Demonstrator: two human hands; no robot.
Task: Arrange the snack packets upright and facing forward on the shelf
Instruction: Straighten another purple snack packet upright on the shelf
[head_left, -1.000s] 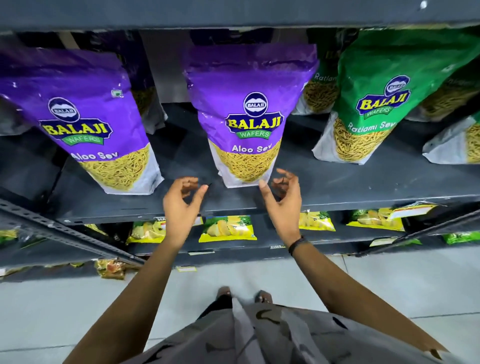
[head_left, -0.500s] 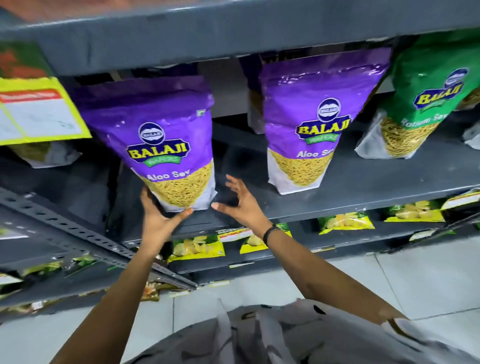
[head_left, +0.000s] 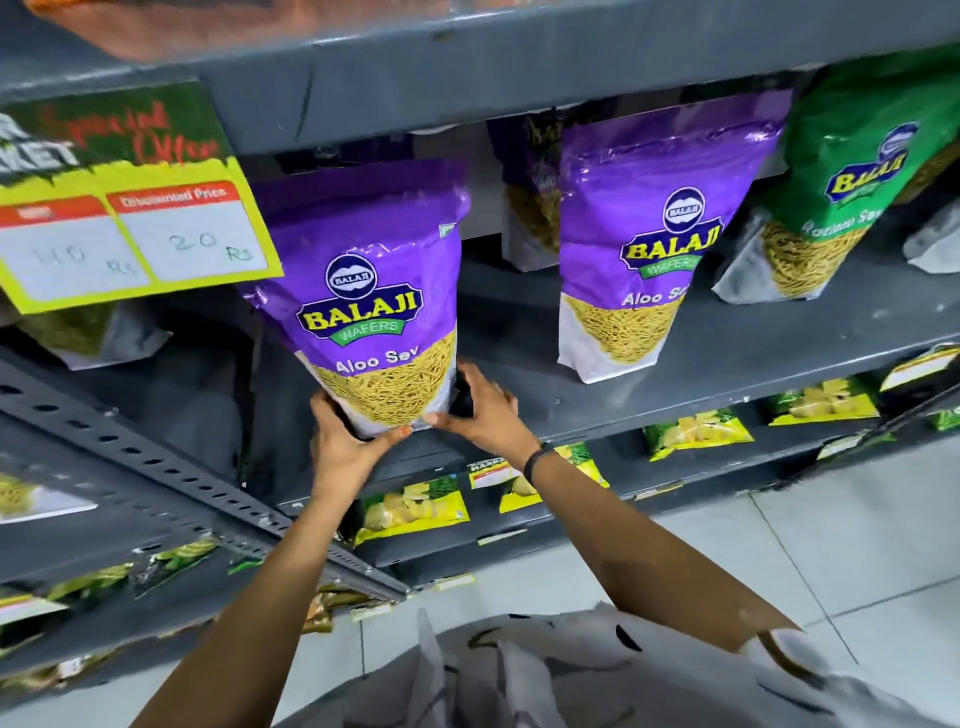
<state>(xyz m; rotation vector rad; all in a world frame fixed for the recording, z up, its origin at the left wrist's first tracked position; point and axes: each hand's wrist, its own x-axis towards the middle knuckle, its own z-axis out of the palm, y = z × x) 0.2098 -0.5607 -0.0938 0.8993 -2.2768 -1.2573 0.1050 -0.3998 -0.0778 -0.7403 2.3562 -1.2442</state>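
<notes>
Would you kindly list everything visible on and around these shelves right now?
Purple Aloo Sev packets: two fronting, one gripped at shelf edge, one right; another behind.
Green Ratlami Sev packet: one, far right, leaning.
Yellow-green price sign: one, upper left.
Grey metal shelf: middle tier.
Small yellow-green snack packets: several, lower shelf.
Pale floor tiles: bottom right.
Black wristband: one, right wrist.
Left hand: under packet's bottom left corner.
Right hand: at bottom right corner.
</notes>
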